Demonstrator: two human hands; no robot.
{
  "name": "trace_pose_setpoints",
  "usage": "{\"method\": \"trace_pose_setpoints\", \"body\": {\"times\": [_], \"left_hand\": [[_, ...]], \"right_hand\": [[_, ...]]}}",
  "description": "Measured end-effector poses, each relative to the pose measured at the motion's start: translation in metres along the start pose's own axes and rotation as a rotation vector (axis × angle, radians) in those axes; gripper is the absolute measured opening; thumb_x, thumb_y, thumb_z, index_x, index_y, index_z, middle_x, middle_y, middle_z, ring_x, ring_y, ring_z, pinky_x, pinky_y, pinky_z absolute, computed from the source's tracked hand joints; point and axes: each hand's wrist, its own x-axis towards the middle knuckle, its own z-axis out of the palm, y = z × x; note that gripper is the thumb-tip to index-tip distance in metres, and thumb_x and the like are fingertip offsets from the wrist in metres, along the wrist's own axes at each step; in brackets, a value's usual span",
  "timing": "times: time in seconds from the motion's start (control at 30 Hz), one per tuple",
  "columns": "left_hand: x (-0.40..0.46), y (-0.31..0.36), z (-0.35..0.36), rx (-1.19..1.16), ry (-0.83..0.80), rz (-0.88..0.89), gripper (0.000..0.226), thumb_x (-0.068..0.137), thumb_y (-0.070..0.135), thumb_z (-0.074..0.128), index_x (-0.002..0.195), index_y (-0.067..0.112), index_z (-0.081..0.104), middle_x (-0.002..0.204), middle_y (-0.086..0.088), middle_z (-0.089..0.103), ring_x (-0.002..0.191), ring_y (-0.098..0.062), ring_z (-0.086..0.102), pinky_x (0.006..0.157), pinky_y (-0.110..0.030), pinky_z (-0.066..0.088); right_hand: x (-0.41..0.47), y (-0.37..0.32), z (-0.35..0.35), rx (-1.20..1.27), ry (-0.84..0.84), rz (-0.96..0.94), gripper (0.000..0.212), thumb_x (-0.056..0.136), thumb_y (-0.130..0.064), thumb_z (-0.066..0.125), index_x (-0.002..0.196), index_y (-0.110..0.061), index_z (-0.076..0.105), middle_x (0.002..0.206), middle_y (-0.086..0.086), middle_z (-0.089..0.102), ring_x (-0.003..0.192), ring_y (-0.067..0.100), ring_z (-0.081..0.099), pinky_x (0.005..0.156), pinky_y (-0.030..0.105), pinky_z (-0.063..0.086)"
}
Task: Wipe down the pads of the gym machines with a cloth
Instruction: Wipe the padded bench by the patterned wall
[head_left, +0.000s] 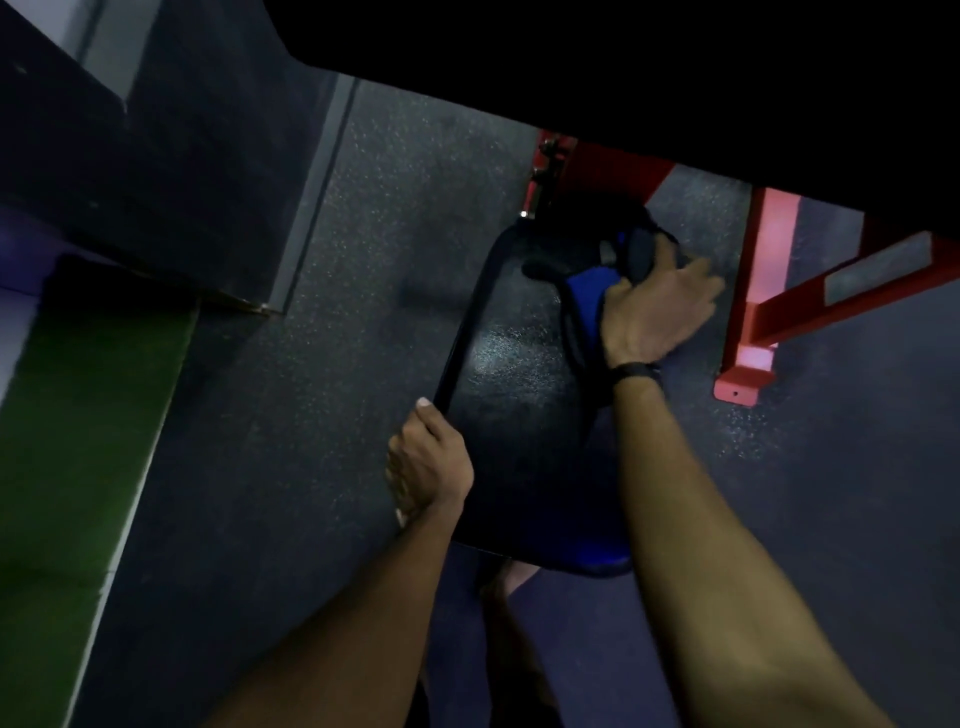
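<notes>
Down on the seat pad — cloth at the far end

Nearest, two bare forearms reaching forward and down over dark speckled rubber floor (374, 218). Left hand (428, 462) clamped on the left edge of the black seat pad (514, 395), thumb up along the rim, fingers curled under and out of sight. Right hand (657, 306) farther out, a dark band at the wrist, gripping a bunched blue-and-black cloth (589, 283) and pressing it onto the pad's far right part; fingers wrapped over the fabric, tips blurred.

Pad itself elongated, long axis running from the near edge by the forearms away toward the red machine frame (761, 291) — slightly slanted, far end leaning right. Near end wide and rounded at its right corner, far end narrower and tucked up against the frame's bracket. Sheen of reflected light on the vinyl just left of the cloth, between the two hands.

Cloth lying mostly on the pad's far right quarter, part of it trailing down along the right edge toward the wrist.

Beyond and right, red steel legs bolted flat to the floor, one with a pale strip along its top face. Far left, a green turf strip (88, 441) with a pale border, beside a dark raised block. Across the top, a large black mass blocking the view; cannot tell what.
</notes>
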Motion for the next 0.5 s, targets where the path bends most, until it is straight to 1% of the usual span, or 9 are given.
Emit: {"method": "trace_pose_setpoints", "body": {"times": [0.03, 0.07, 0.13, 0.2, 0.23, 0.27, 0.33, 0.4, 0.5], "left_hand": [[0.000, -0.001, 0.001, 0.002, 0.001, 0.000, 0.056, 0.108, 0.036, 0.028, 0.069, 0.005, 0.056, 0.079, -0.023, 0.066, 0.076, -0.040, 0.064, 0.065, -0.038, 0.039], [-0.001, -0.002, 0.001, 0.001, 0.010, -0.002, 0.058, 0.108, 0.036, 0.029, 0.071, 0.001, 0.058, 0.080, -0.024, 0.066, 0.076, -0.040, 0.064, 0.065, -0.040, 0.042], [-0.001, -0.001, 0.003, 0.002, 0.021, -0.019, 0.055, 0.107, 0.033, 0.031, 0.082, -0.004, 0.063, 0.087, -0.028, 0.066, 0.082, -0.043, 0.064, 0.071, -0.047, 0.047], [0.002, -0.002, 0.003, 0.023, -0.009, -0.065, 0.038, 0.103, 0.021, 0.040, 0.092, -0.007, 0.064, 0.099, -0.031, 0.064, 0.092, -0.045, 0.062, 0.081, -0.051, 0.048], [0.002, -0.003, 0.002, 0.041, -0.038, -0.096, 0.030, 0.100, 0.015, 0.044, 0.097, -0.008, 0.063, 0.105, -0.031, 0.062, 0.097, -0.045, 0.061, 0.086, -0.052, 0.047], [0.002, -0.004, 0.002, 0.048, -0.054, -0.115, 0.027, 0.097, 0.013, 0.045, 0.101, -0.007, 0.062, 0.108, -0.030, 0.061, 0.100, -0.044, 0.059, 0.090, -0.052, 0.047], [0.002, -0.004, 0.004, 0.034, -0.050, -0.073, 0.035, 0.101, 0.020, 0.041, 0.096, -0.004, 0.065, 0.099, -0.023, 0.064, 0.091, -0.039, 0.061, 0.084, -0.048, 0.048], [0.001, -0.001, 0.004, 0.013, -0.006, -0.008, 0.049, 0.107, 0.032, 0.031, 0.084, 0.002, 0.063, 0.080, -0.016, 0.061, 0.076, -0.031, 0.057, 0.071, -0.040, 0.041], [0.000, 0.000, 0.000, -0.004, 0.019, 0.032, 0.053, 0.108, 0.036, 0.027, 0.078, 0.007, 0.059, 0.084, -0.020, 0.066, 0.078, -0.035, 0.060, 0.070, -0.037, 0.035]], "right_hand": [[-0.013, -0.016, 0.001, -0.018, 0.006, 0.008, 0.057, 0.079, -0.021, 0.068, 0.135, -0.026, 0.058, 0.134, 0.015, 0.052, 0.115, 0.037, 0.048, 0.086, 0.043, 0.039], [-0.029, -0.033, 0.004, -0.012, -0.010, -0.071, 0.056, 0.077, -0.024, 0.069, 0.132, -0.027, 0.059, 0.134, 0.014, 0.052, 0.114, 0.036, 0.048, 0.085, 0.043, 0.039], [-0.065, -0.064, 0.010, 0.013, -0.073, -0.436, 0.051, 0.074, -0.025, 0.069, 0.125, -0.027, 0.061, 0.130, 0.011, 0.054, 0.109, 0.034, 0.050, 0.081, 0.042, 0.038], [-0.102, -0.073, 0.015, 0.015, -0.184, -0.863, 0.047, 0.071, -0.023, 0.070, 0.118, -0.026, 0.065, 0.123, 0.009, 0.058, 0.105, 0.031, 0.049, 0.079, 0.041, 0.035], [-0.111, -0.066, 0.014, 0.022, -0.234, -0.997, 0.047, 0.070, -0.022, 0.071, 0.117, -0.026, 0.066, 0.122, 0.009, 0.059, 0.104, 0.030, 0.049, 0.079, 0.040, 0.035], [-0.109, -0.055, 0.010, 0.038, -0.269, -1.047, 0.051, 0.069, -0.021, 0.071, 0.119, -0.025, 0.066, 0.123, 0.009, 0.060, 0.104, 0.030, 0.049, 0.080, 0.040, 0.036], [-0.087, -0.022, 0.002, 0.086, -0.250, -0.937, 0.063, 0.066, -0.017, 0.070, 0.127, -0.025, 0.064, 0.129, 0.010, 0.059, 0.104, 0.033, 0.051, 0.081, 0.041, 0.041], [-0.054, 0.020, 0.000, 0.099, -0.094, -0.722, 0.065, 0.065, -0.016, 0.064, 0.129, -0.024, 0.065, 0.128, 0.012, 0.061, 0.101, 0.037, 0.054, 0.080, 0.043, 0.045], [-0.030, 0.057, -0.007, 0.149, 0.029, -0.360, 0.061, 0.067, -0.017, 0.062, 0.128, -0.019, 0.067, 0.123, 0.019, 0.061, 0.100, 0.043, 0.055, 0.078, 0.045, 0.046]]}}
